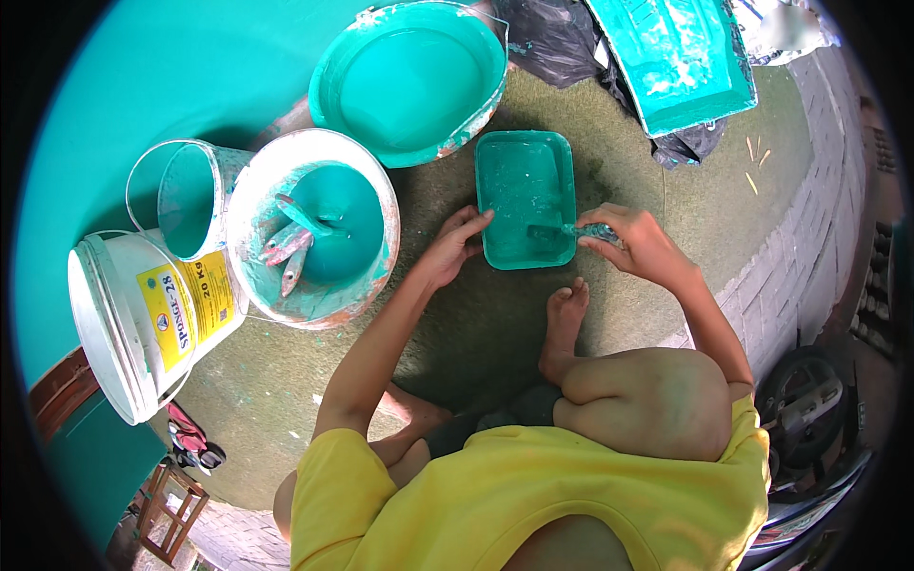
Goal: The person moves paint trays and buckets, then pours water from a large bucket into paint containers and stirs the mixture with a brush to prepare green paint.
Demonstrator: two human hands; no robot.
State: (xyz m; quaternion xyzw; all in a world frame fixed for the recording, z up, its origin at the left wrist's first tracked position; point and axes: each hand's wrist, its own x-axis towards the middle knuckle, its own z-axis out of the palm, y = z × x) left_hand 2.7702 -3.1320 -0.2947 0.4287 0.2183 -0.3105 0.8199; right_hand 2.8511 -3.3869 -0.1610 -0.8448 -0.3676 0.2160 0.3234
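Observation:
A small rectangular tray (524, 181), coated inside with teal paint, is in front of me. My left hand (459, 246) grips its left rim, thumb over the edge and fingers outside. In my right hand (628, 246) is a paint-smeared scraper (592, 231); its flat blade lies inside the tray near the lower right. To the left stands a white bucket (371, 190) of teal liquid, with several paint-stained tool handles (286, 246) leaning in it. Beyond the tray sits a wide basin (328, 100) of teal liquid.
A smaller pail (228, 171) and a lidded white bucket (114, 324) stand at the left by a teal wall (114, 143). A larger paint tray (666, 67) rests on black plastic bags (552, 43) at the far right. My bare foot (568, 309) is close to the small tray.

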